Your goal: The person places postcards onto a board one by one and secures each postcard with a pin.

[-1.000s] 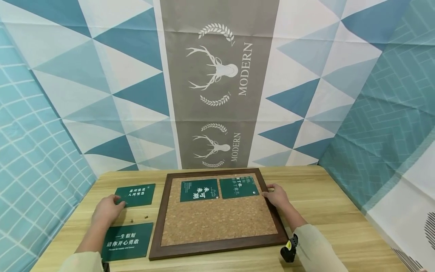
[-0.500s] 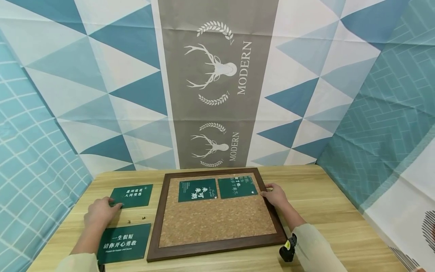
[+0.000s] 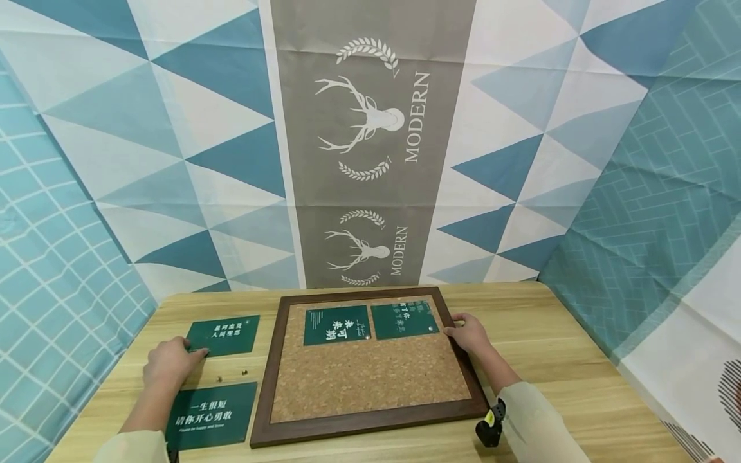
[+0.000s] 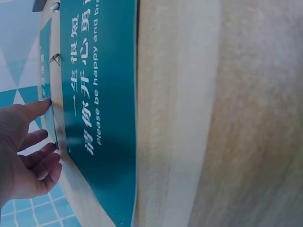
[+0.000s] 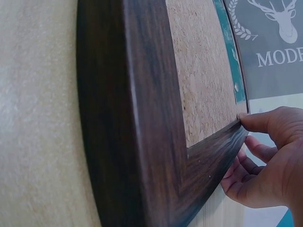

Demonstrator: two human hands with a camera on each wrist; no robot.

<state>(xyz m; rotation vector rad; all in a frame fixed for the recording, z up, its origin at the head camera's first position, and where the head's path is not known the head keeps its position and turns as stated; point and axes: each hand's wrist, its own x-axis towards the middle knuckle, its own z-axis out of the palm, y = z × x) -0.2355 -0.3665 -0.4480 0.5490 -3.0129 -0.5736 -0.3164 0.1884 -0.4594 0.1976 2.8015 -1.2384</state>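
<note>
The two hands are well apart. The left hand (image 3: 170, 362) pinches the small dark-green flat card with white writing (image 3: 226, 335) at its near left corner, thumb on one side of the corner and fingertips on the other. The right hand (image 3: 470, 332) grips the right side of the big cork board with a dark brown wooden frame (image 3: 376, 379), thumb on top and fingers bent round the outer edge.

The card in the left hand is to the left of the board, lying on the pale wooden worktop (image 3: 550, 360). To handle it well, I think a light pinch right at the edge is best, so it does not bend. The right hand should hold the frame firmly, so the board does not slide.

Just below that card are two tiny metal pins (image 3: 244, 372). The fingers should mind them, as they may be sharp or roll away. Nearer the person is a second dark-green card with white writing (image 3: 211, 417), beside the frame.

On the far part of the cork are two more dark-green cards (image 3: 337, 324), side by side. Behind the worktop hangs a blue, white and grey patterned cloth (image 3: 370, 148).
</note>
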